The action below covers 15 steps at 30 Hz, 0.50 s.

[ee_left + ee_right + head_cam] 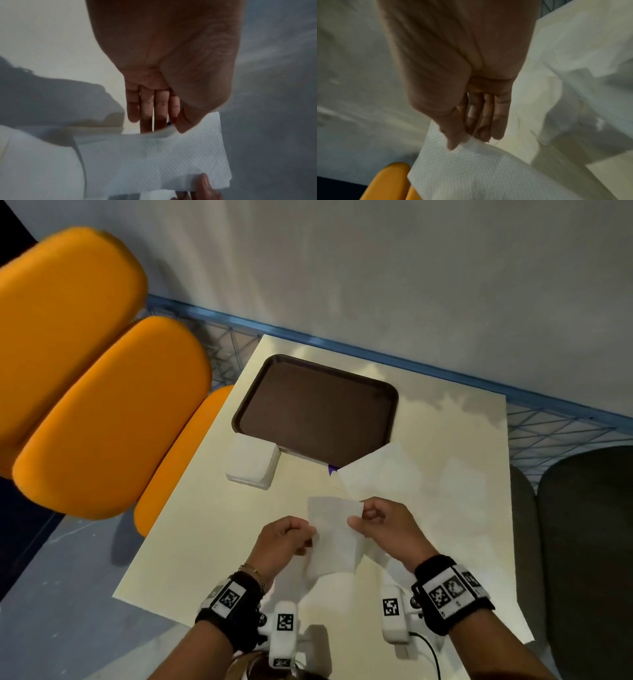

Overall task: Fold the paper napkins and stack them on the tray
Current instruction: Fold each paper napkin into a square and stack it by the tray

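Napkin: white, embossed, single sheet, held in the air above the near part of the worktop, between both hands, partly doubled over on itself.

Left hand: grip clenched on the left edge of the napkin, thumb against curled fingers, as seen from the left wrist view.

Right hand: grip clenched on the upper right corner of the napkin, thumb on top of the sheet, fingers behind it.

Tray: dark brown, rectangular with rounded corners, flat on the far part of the worktop, no napkin on it.

Napkin stack: white, square, on the worktop, touching the near left corner of the tray.

Loose sheet: white, spread flat on the worktop, overlapping the near right corner of the tray, just beyond the right hand. Small purple item at its left edge, too small to identify.

Orange chairs: to the left of the worktop. Dark chair: to the right. Blue wire rack: behind the worktop, along the grey wall.

Wrist bands with black and white markers on both forearms.
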{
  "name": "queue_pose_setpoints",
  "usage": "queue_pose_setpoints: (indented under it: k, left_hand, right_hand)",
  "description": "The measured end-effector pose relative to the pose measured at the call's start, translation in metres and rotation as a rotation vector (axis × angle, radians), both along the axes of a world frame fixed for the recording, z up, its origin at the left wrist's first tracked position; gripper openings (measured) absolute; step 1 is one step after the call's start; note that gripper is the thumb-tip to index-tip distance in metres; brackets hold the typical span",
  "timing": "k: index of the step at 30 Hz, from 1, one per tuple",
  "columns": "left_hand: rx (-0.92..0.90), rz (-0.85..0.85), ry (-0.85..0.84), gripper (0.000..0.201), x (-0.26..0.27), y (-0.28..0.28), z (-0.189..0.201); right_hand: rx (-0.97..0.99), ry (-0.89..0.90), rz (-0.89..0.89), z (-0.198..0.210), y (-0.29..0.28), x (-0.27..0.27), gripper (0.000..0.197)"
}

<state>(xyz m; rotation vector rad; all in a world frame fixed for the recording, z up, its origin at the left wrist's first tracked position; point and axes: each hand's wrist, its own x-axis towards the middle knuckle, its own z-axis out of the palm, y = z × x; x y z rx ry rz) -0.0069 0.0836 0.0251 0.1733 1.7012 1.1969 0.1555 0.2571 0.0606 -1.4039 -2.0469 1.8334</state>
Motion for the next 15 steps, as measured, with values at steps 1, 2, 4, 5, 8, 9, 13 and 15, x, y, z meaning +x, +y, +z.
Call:
queue_pose_setpoints:
  k: [1,2,4,5,8,9,13,15]
  left_hand:
    - [0.048,-0.006,-0.041,0.009,0.001,-0.001,0.012]
    - [0.085,-0.007,-0.074,0.01,0.002,0.0,0.023]
    - [0.142,0.001,-0.119,0.011,0.004,0.001,0.044]
    - [0.165,0.001,-0.129,0.014,0.006,0.002,0.053]
    - [0.231,-0.016,-0.145,0.031,0.01,0.003,0.076]
    - [0.24,-0.016,-0.142,0.034,0.011,0.003,0.084]
    - [0.235,-0.008,-0.075,0.026,0.021,0.002,0.107]
    - [0.227,-0.027,-0.042,0.025,0.027,-0.002,0.114]
  right_hand:
    - [-0.039,0.039,-0.002,0.011,0.001,0.003,0.028]
    - [-0.085,0.072,-0.009,0.019,0.002,0.007,0.043]
    - [-0.197,0.116,0.004,0.036,0.001,0.012,0.068]
    - [-0.256,0.126,0.038,0.042,-0.001,0.016,0.073]
    - [-0.405,0.173,0.165,0.049,-0.006,0.028,0.062]
    - [-0.432,0.199,0.177,0.051,-0.008,0.033,0.056]
    - [-0.399,0.274,0.068,0.06,-0.013,0.047,0.04]
    - [-0.351,0.291,0.013,0.066,-0.015,0.053,0.035]
